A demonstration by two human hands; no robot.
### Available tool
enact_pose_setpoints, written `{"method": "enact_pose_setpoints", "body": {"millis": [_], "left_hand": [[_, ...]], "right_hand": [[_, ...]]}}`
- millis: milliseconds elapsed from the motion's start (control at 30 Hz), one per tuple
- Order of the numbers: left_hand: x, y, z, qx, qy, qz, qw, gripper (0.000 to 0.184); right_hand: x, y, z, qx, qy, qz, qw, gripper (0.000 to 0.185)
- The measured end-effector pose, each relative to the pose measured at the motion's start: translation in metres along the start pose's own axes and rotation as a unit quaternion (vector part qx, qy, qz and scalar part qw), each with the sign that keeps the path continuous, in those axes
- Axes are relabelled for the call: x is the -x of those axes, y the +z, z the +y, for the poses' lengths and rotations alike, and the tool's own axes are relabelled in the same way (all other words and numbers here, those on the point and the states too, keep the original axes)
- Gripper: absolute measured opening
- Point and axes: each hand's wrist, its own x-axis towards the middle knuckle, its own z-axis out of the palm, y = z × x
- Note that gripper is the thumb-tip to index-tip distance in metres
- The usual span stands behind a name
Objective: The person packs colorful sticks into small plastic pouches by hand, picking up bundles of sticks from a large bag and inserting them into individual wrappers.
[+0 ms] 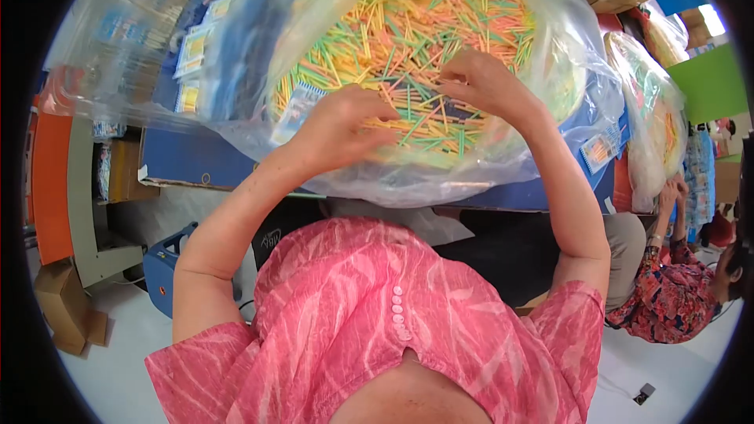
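A large clear plastic bag [440, 188] lies open on the blue table, with a heap of thin coloured sticks [408, 23] in it: yellow, green, orange and pink. My left hand [345, 126] is over the near left part of the heap, its fingers bent and apart, slightly blurred, with nothing visible between them. Beside it, at the bag's left side, is a small printed packet [302, 100]. On the right, my right hand [483, 82] reaches down to the sticks with its fingers curled together; whatever they pinch is hidden.
Several printed packets [192, 51] lie at the left under clear plastic. One filled packet [599, 149] is at the table's right. Further right, another bag of sticks [648, 110] stands near a co-worker in a patterned shirt [675, 298]. A blue stool [161, 275] is below left.
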Motion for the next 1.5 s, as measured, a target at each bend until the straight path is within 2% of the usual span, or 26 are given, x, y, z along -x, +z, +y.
{"method": "enact_pose_setpoints", "body": {"millis": [67, 133, 200, 300, 400, 433, 533, 967, 1000, 1067, 1100, 1133, 1200, 1233, 1333, 1367, 1467, 1500], "left_hand": [[0.008, 0.005, 0.002, -0.103, 0.162, -0.068, 0.979, 0.024], [0.019, 0.014, 0.005, -0.107, 0.156, -0.091, 0.978, 0.026], [0.029, 0.022, 0.007, -0.124, 0.156, -0.142, 0.970, 0.030], [0.036, 0.024, 0.007, -0.134, 0.142, -0.142, 0.970, 0.029], [0.039, 0.022, 0.008, -0.146, 0.136, -0.144, 0.969, 0.028], [0.041, 0.022, 0.008, -0.148, 0.134, -0.145, 0.969, 0.028], [0.044, 0.024, 0.005, -0.150, 0.140, -0.142, 0.968, 0.027], [0.040, 0.018, -0.002, -0.089, 0.181, -0.083, 0.976, 0.024], [0.037, 0.016, -0.003, -0.071, 0.188, -0.073, 0.977, 0.024], [0.033, 0.012, -0.003, -0.062, 0.205, -0.062, 0.975, 0.023], [0.032, 0.009, -0.003, -0.050, 0.211, -0.048, 0.975, 0.023], [0.030, 0.007, -0.003, -0.039, 0.215, -0.034, 0.975, 0.022], [0.028, 0.002, -0.003, -0.039, 0.218, -0.035, 0.974, 0.023], [0.027, 0.000, -0.002, -0.038, 0.214, -0.035, 0.975, 0.023], [0.029, -0.006, 0.001, -0.043, 0.205, -0.036, 0.977, 0.023], [0.029, -0.010, 0.001, -0.050, 0.202, -0.036, 0.977, 0.023], [0.028, -0.019, 0.001, -0.058, 0.196, -0.022, 0.979, 0.023], [0.029, -0.020, 0.001, -0.058, 0.194, -0.012, 0.979, 0.022]], "right_hand": [[0.010, 0.014, -0.012, 0.006, -0.024, 0.009, 1.000, 0.028], [0.016, 0.026, -0.023, 0.018, -0.075, 0.058, 0.995, 0.033], [0.015, 0.037, -0.039, 0.040, -0.086, 0.071, 0.993, 0.035], [0.003, 0.052, -0.063, 0.081, -0.107, 0.105, 0.985, 0.037], [-0.011, 0.057, -0.077, 0.199, -0.070, 0.046, 0.976, 0.028], [-0.012, 0.059, -0.079, 0.199, -0.070, 0.047, 0.976, 0.028], [-0.012, 0.066, -0.079, 0.324, -0.053, 0.039, 0.944, 0.013], [0.012, 0.034, -0.022, 0.258, 0.030, 0.108, 0.960, 0.007], [0.014, 0.037, -0.013, 0.128, 0.055, 0.142, 0.980, 0.009], [0.014, 0.032, -0.015, -0.137, 0.089, 0.202, 0.966, 0.013], [0.014, 0.030, -0.015, -0.135, 0.092, 0.209, 0.964, 0.013], [0.016, 0.030, -0.017, -0.244, 0.102, 0.203, 0.943, 0.016], [0.018, 0.029, -0.024, -0.453, 0.116, 0.179, 0.865, 0.023], [0.019, 0.028, -0.022, -0.453, 0.117, 0.182, 0.865, 0.023], [0.019, 0.030, -0.013, -0.628, 0.162, 0.125, 0.751, 0.026], [0.018, 0.030, -0.015, -0.628, 0.160, 0.123, 0.752, 0.026], [0.017, 0.028, -0.019, -0.705, 0.158, 0.123, 0.680, 0.022], [0.018, 0.029, -0.020, -0.704, 0.158, 0.119, 0.683, 0.022]]}}
